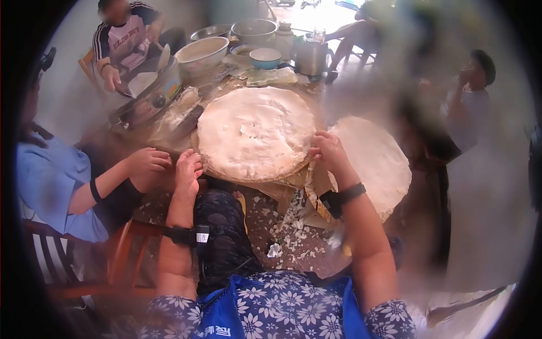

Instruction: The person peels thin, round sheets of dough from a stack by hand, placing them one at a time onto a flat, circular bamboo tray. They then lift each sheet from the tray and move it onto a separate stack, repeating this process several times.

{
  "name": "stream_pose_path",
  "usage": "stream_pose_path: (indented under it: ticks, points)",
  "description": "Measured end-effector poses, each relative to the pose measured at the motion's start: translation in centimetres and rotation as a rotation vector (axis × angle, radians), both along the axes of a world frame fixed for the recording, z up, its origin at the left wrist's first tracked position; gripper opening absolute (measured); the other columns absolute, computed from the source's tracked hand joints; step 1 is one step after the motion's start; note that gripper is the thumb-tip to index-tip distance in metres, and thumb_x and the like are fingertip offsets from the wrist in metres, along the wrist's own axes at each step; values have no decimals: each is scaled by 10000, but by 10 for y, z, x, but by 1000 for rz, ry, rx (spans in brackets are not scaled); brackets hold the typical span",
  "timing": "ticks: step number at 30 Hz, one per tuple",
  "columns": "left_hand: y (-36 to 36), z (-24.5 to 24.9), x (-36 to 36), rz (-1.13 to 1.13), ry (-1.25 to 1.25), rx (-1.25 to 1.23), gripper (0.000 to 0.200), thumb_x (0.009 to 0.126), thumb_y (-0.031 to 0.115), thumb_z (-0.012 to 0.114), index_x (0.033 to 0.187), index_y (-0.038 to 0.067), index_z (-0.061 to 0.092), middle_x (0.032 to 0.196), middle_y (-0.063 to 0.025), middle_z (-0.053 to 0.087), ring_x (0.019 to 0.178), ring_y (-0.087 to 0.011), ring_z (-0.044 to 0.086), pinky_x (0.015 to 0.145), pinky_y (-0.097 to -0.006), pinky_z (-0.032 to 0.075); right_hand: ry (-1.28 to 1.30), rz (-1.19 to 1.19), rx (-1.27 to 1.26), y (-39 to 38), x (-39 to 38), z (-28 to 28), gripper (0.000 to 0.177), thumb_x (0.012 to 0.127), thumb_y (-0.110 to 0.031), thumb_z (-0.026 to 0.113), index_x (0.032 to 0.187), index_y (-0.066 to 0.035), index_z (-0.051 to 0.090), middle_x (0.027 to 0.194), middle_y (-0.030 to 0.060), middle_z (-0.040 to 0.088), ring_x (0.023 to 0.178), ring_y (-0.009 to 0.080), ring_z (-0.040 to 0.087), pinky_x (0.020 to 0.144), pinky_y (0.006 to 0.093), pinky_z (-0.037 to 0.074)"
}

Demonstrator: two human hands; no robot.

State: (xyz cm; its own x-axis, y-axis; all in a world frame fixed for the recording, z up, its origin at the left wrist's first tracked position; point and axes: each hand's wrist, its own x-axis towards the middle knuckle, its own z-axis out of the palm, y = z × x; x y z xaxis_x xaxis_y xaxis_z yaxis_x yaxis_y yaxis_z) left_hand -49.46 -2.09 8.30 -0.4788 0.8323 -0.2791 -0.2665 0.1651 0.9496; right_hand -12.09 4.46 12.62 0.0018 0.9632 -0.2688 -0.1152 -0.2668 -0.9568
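At the rim of a round woven tray (251,177), the right hand (333,152) bends its fingers (317,137) against the edge, though whether they pinch anything cannot be told; the left hand (189,169) is just beside the opposite side, fingers loosely curled, slightly apart, holding nothing visible. Between them, a broad pale dough-like disc (257,133) covers the tray almost to its edge, lightly dented; a second pale disc (370,161) to the right looks equally spread out, and what remains undone does not show. Beyond, the table (223,89) carries a large white-walled basin (206,58), contents unclear, a turquoise bowl (265,63) with a pale inside, wide metal basins (257,38) and a steel pot (310,59).
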Motion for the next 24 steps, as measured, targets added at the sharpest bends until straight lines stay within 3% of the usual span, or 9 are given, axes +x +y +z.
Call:
stream_pose_path:
  ticks: [8, 11, 14, 16, 18, 20, 21, 24]
  points:
    - [1, 2, 2, -69, 132, -95, 374, 796, 191, 615, 1157, 160, 524, 857, 61, 570, 688, -69, 488, 612, -251, 365, 107, 100, 9, 18, -7, 3, 135, 808, -139, 620, 890, -42, 573, 691, 4, 543, 489, 80, 501, 380, 187, 379]
    - [0, 4, 2, -90, 133, -90, 364, 792, 203, 626, 1141, 164, 534, 834, 65, 569, 676, -67, 483, 605, -241, 361, -37, 127, 4, 22, -19, 11, 108, 813, -143, 619, 841, -60, 557, 671, -5, 526, 471, 76, 483, 377, 209, 378]
    - [1, -1, -2, -89, 76, -65, 359, 788, 195, 635, 1130, 163, 530, 825, 57, 581, 649, -72, 491, 572, -225, 359, 8, 43, 104, 20, -37, 15, 97, 811, -142, 622, 837, -81, 552, 649, -17, 501, 490, 74, 488, 394, 232, 385]
    - [-1, 0, -4, -95, -8, -20, 334, 794, 174, 638, 1108, 150, 528, 829, 44, 594, 634, -79, 506, 546, -222, 363, -46, 117, 602, 20, -42, 13, 77, 810, -120, 608, 816, -99, 535, 637, -25, 481, 491, 74, 474, 403, 237, 380]
    - [-4, 0, -6, -112, -114, 38, 310, 803, 154, 640, 1090, 136, 525, 835, 31, 606, 630, -88, 526, 533, -227, 378, 179, 109, 539, 16, -39, 13, 80, 809, -96, 593, 795, -114, 516, 628, -31, 464, 486, 74, 452, 411, 235, 373]
    - [-5, 1, -11, -141, -248, 114, 288, 814, 137, 640, 1075, 120, 519, 843, 17, 618, 637, -100, 550, 533, -241, 404, 638, 20, -105, 11, -33, 18, 104, 806, -70, 576, 772, -128, 496, 623, -36, 452, 476, 74, 422, 419, 227, 366]
    - [-6, 6, -9, -130, -297, 145, 286, 816, 121, 636, 1074, 102, 514, 835, 6, 616, 637, -108, 561, 535, -249, 420, 465, -29, -69, 3, -40, 19, 133, 804, -42, 555, 769, -135, 466, 616, -42, 430, 458, 72, 375, 407, 225, 342]
    - [-6, 19, -2, -110, -424, 201, 261, 822, 84, 625, 1055, 64, 511, 823, -20, 613, 642, -127, 589, 562, -276, 471, 315, 7, -104, 0, -37, 4, 132, 803, -39, 558, 794, -134, 465, 615, -41, 428, 464, 69, 379, 402, 224, 336]
